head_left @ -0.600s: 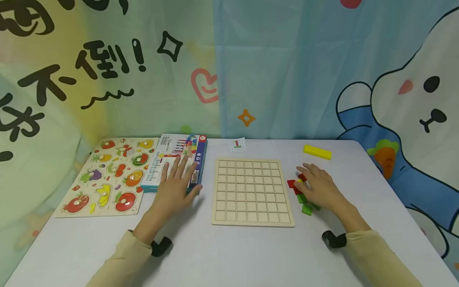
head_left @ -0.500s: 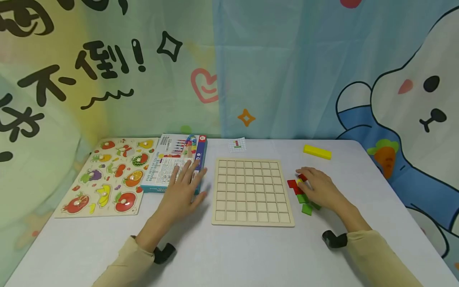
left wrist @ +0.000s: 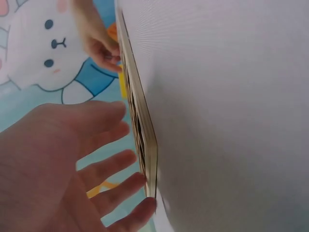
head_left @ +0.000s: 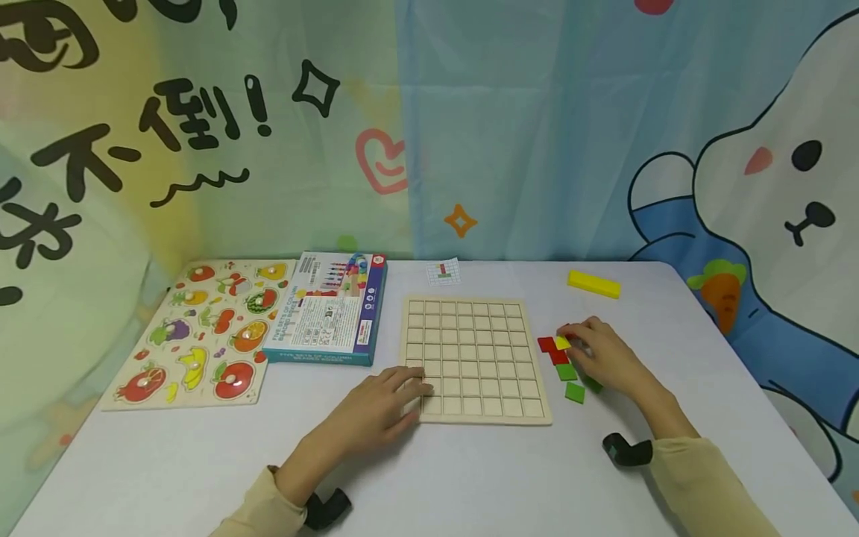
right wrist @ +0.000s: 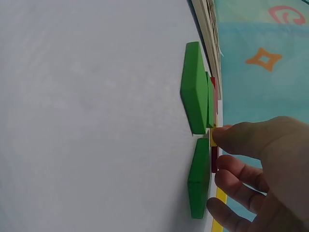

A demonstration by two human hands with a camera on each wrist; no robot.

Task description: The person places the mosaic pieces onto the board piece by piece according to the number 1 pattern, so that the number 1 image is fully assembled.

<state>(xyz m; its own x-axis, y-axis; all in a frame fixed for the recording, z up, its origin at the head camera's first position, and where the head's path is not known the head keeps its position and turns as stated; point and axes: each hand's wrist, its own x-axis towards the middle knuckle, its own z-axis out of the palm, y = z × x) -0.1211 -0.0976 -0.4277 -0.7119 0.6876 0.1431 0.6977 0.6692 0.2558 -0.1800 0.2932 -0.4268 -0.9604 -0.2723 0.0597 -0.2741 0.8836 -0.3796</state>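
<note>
My left hand (head_left: pixel 379 406) is at the near left corner of a square wooden grid board (head_left: pixel 475 362). Its fingers are loosely spread, their tips at the board's edge in the left wrist view. Over a small cluster of coloured square tiles hovers my right hand (head_left: pixel 604 356), fingers bent and apart. Its thumb is at a yellow tile (head_left: pixel 562 342); whether it touches is unclear. Red tiles (head_left: pixel 558 357) and green tiles (head_left: pixel 574 392) lie around it. In the right wrist view, two thick green tiles (right wrist: pixel 194 89) stand out in front; the hand partly covers others.
A fruit puzzle board (head_left: pixel 221 328) and a boxed set (head_left: pixel 329 306) lie on the left of the white table (head_left: pixel 429 477). Behind the grid board is a small pattern card (head_left: pixel 444 272). A yellow bar (head_left: pixel 593 284) lies at the back right, before a printed curtain (head_left: pixel 510 149).
My left hand has left the box and come right and nearer, down to the grid board's edge. The right hand has shifted slightly, its fingers bent more, and the yellow tile shows more.
</note>
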